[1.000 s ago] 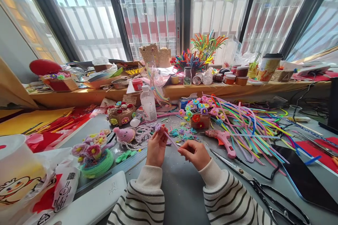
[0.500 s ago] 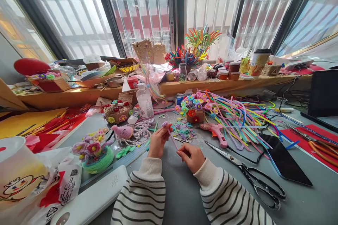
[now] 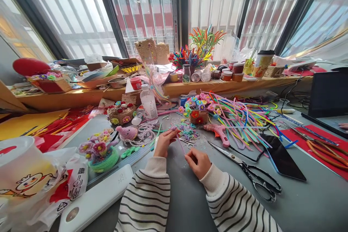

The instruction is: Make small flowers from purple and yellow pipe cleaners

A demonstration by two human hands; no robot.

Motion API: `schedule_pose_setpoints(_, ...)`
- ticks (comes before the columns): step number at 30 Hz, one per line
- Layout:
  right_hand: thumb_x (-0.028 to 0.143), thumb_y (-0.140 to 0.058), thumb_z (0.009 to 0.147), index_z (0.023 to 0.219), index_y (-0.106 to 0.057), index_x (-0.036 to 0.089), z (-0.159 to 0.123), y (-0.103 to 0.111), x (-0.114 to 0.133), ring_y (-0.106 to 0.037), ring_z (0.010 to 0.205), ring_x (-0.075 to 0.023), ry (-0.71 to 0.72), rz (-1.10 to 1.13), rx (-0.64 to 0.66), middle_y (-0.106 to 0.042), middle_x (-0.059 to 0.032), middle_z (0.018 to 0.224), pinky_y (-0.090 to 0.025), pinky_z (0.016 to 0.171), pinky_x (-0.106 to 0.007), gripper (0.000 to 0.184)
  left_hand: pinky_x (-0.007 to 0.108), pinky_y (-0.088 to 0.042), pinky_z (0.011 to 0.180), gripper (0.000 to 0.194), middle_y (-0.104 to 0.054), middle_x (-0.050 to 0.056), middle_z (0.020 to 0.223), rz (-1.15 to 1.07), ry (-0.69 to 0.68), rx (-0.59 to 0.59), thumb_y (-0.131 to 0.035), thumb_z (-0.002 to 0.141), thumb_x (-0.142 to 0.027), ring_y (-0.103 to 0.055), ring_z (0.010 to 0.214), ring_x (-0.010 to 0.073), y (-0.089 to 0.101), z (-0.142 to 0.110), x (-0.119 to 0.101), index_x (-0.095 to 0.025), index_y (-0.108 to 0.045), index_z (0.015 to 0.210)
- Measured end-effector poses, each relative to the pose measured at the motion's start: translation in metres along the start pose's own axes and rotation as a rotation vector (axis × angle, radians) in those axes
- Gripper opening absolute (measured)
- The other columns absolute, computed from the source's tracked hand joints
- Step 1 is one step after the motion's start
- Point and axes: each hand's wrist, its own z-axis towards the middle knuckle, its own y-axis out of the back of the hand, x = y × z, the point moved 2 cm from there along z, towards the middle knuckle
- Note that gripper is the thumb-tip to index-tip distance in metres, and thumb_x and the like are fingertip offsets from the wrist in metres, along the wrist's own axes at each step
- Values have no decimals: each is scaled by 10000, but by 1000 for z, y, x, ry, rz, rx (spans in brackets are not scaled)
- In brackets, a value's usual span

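My left hand (image 3: 164, 143) pinches the top of a thin pink pipe cleaner (image 3: 180, 144) that ends in a small purple flower head. Lower down, my right hand (image 3: 198, 161) pinches the stem's other end, just above the grey table (image 3: 187, 203). Both arms wear striped cream sleeves. A heap of small pipe-cleaner flowers (image 3: 187, 130) lies right behind my hands. Large black scissors (image 3: 248, 173) lie to the right of my right hand.
A pink glue gun (image 3: 217, 131), a spread of coloured pipe cleaners (image 3: 241, 117) and a black phone (image 3: 282, 156) lie right. Flower baskets (image 3: 198, 108), a pearl string (image 3: 141, 135), a plastic bottle (image 3: 149, 103) and a white box (image 3: 95, 200) sit left and behind. The window ledge (image 3: 244, 86) is crowded with jars.
The camera has shifted a little, so the desk items sit further left in view. My hands have drawn slightly lower and closer to the table, still holding the stem between them.
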Motion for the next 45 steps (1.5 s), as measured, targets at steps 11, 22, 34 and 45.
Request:
schedule_pose_setpoints(11,306,-400,726,663,-443,208,-23,24,-27,-375,360,-99,-58,-144,-389,-398,40,432,-280,403,-227,124,245,-362,563,347,-636,45,622,639,-369,-348,-396,685,-448,-562,616,174,30,-6,-13,-198,-629,624)
schedule_pose_setpoints(22,256,-441,695,602,-500,217,-21,21,-20,-370,372,-106,58,-250,-248,-423,26,426,-244,421,-235,117,251,-382,597,369,-630,41,624,531,-355,-428,-362,703,-438,-566,617,167,34,-5,-13,-181,-604,594)
schedule_pose_setpoints(34,237,-413,716,545,-488,214,-23,18,-17,-397,421,-115,199,-377,-62,-444,11,456,-269,450,-240,187,255,-388,617,277,-578,35,742,376,-506,-703,-406,698,-391,-539,630,147,41,-5,-14,-185,-492,862)
schedule_pose_setpoints(45,264,-410,744,577,-464,219,-23,17,-21,-433,414,-126,202,-348,-135,-460,10,460,-280,438,-242,181,274,-361,610,126,-569,50,713,856,-459,-450,-437,681,-254,-525,654,177,32,-4,-6,-191,-522,750)
